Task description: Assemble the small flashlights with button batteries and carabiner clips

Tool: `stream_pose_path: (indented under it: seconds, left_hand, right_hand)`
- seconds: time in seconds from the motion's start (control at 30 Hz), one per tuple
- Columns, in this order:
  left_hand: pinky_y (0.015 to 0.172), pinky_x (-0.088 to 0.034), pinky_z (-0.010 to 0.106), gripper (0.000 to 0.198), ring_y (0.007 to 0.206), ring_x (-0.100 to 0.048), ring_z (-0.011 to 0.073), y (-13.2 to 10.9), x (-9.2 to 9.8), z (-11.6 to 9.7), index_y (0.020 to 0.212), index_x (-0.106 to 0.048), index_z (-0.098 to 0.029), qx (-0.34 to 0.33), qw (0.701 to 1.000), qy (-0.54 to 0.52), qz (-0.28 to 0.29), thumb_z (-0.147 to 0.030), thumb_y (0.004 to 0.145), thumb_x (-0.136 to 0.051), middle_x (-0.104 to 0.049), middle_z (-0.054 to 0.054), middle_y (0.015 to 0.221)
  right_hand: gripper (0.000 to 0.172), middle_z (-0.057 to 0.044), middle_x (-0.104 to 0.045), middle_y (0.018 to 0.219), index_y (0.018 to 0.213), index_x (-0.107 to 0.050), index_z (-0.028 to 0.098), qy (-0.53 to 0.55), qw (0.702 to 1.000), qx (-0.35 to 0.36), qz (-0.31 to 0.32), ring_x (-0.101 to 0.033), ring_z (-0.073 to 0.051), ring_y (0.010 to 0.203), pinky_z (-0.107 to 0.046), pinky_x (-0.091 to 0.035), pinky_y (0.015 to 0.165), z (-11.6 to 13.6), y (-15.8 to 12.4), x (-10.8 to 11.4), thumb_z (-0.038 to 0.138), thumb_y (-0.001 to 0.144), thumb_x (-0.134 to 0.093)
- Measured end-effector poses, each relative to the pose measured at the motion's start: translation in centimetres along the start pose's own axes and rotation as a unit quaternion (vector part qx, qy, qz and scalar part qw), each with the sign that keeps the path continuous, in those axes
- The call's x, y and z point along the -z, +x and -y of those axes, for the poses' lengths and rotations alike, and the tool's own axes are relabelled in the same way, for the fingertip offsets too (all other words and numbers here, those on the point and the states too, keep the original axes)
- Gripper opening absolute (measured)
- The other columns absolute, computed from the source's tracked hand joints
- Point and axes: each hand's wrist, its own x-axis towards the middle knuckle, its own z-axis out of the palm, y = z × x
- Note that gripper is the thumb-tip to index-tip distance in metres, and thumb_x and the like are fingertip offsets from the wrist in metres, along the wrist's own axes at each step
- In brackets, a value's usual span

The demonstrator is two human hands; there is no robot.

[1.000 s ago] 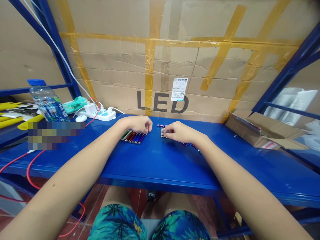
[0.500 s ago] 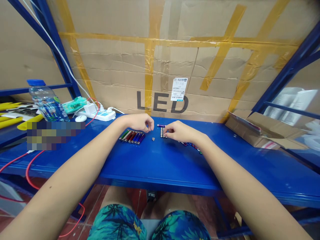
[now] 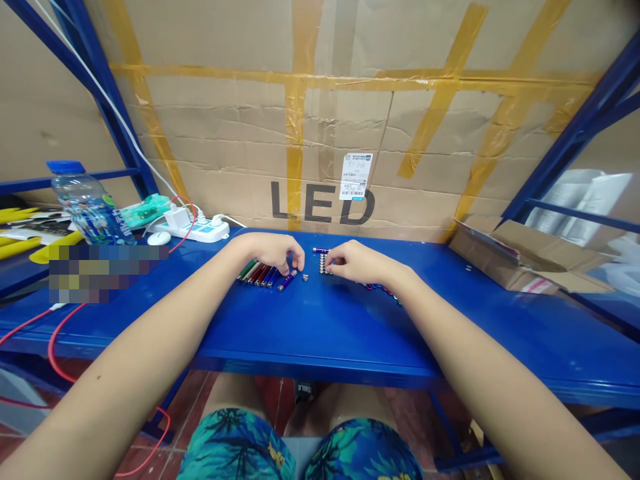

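Observation:
My left hand (image 3: 279, 252) is bent over the right end of a row of slim metal tubes (image 3: 256, 273) in green, red and blue. Its thumb and finger are at the upper end of a blue metal tube (image 3: 287, 281) lying slanted apart from the row. My right hand (image 3: 353, 261) has its fingertips pinched together at a column of small silver pieces (image 3: 323, 262); the fingers partly hide what they touch. Another blue-purple tube (image 3: 321, 251) lies just beyond that column. Between the hands sits a small loose silver piece (image 3: 305, 277).
Small coloured rings (image 3: 383, 289) lie partly behind my right forearm. An open cardboard box (image 3: 505, 260) stands at the right. At the left are a plastic bottle (image 3: 90, 207), a white power strip (image 3: 207, 230) and red cables. A large cardboard sheet (image 3: 225, 147) backs the blue table (image 3: 320, 333).
My left hand has lowered onto the tubes and its fingers have spread a little. The end blue tube has shifted right, away from the row. My right hand stays at the silver pieces.

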Motion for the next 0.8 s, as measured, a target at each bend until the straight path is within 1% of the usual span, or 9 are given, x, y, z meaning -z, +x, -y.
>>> stream_pose_path:
  seconds: [0.17,0.3,0.47,0.57,0.63,0.73,0.8]
  left_hand:
    - [0.079,-0.043,0.025,0.034,0.090,-0.062,0.0169,-0.4,0.3,-0.7,0.099,-0.074,-0.023,-0.008,1.000,-0.006,0.016,-0.018,0.067,-0.066,-0.071,0.000,0.100]
    - [0.073,-0.043,0.024,0.035,0.082,-0.061,0.0156,-0.5,0.4,-1.1,0.100,-0.074,-0.023,0.001,0.999,-0.019,0.042,-0.018,0.066,-0.067,-0.071,0.000,0.095]
    - [0.068,-0.042,0.026,0.029,0.076,-0.062,0.0166,-0.6,0.2,-1.5,0.095,-0.074,-0.022,0.020,0.997,-0.027,0.075,-0.020,0.067,-0.068,-0.072,0.000,0.088]
    - [0.066,-0.041,0.025,0.025,0.073,-0.062,0.0158,-0.6,0.1,-2.1,0.092,-0.074,-0.021,0.019,0.996,-0.023,0.086,-0.021,0.068,-0.069,-0.072,0.000,0.082]
    - [0.065,-0.041,0.024,0.022,0.074,-0.061,0.0151,-0.7,0.1,-2.6,0.090,-0.073,-0.021,0.016,0.995,-0.023,0.091,-0.021,0.068,-0.069,-0.072,-0.001,0.081]
    - [0.066,-0.042,0.024,0.020,0.071,-0.060,0.0142,-1.1,0.3,-3.5,0.087,-0.073,-0.020,0.016,0.995,-0.034,0.097,-0.023,0.068,-0.071,-0.072,-0.001,0.081]
    - [0.067,-0.043,0.026,0.019,0.069,-0.058,0.0136,-1.6,0.6,-4.1,0.087,-0.073,-0.019,-0.002,0.994,-0.061,0.093,-0.026,0.070,-0.071,-0.071,-0.001,0.079]
  right_hand:
    - [0.019,-0.007,-0.075,0.086,0.089,-0.077,0.016,0.004,1.000,0.000,-0.003,-0.060,-0.015,0.069,-0.027,-0.041,0.064,-0.1,0.0,0.0,0.020,0.086,-0.058]
    - [0.020,-0.006,-0.074,0.082,0.089,-0.077,0.017,0.009,1.000,-0.004,-0.003,-0.058,-0.014,0.066,-0.027,-0.040,0.062,-0.3,0.0,-0.2,0.022,0.086,-0.057]
    - [0.021,-0.004,-0.070,0.072,0.086,-0.076,0.017,0.009,1.000,0.003,-0.014,-0.053,-0.013,0.059,-0.027,-0.037,0.058,-0.1,0.0,-0.2,0.023,0.087,-0.056]
    - [0.021,-0.003,-0.069,0.072,0.084,-0.074,0.017,0.022,0.999,0.015,-0.023,-0.052,-0.012,0.061,-0.027,-0.036,0.059,0.2,-0.1,-0.1,0.023,0.087,-0.055]
    - [0.021,-0.002,-0.067,0.071,0.082,-0.073,0.017,0.033,0.999,0.016,-0.024,-0.051,-0.012,0.061,-0.027,-0.036,0.060,0.5,-0.2,0.0,0.026,0.087,-0.055]
    - [0.028,-0.001,-0.062,0.066,0.073,-0.070,0.016,0.053,0.998,0.016,0.006,-0.046,-0.012,0.059,-0.027,-0.034,0.059,0.9,-0.3,0.0,0.037,0.087,-0.058]
    - [0.032,-0.001,-0.061,0.066,0.072,-0.069,0.016,0.080,0.996,0.020,0.039,-0.047,-0.012,0.060,-0.027,-0.035,0.058,1.4,-0.4,0.0,0.044,0.086,-0.060]
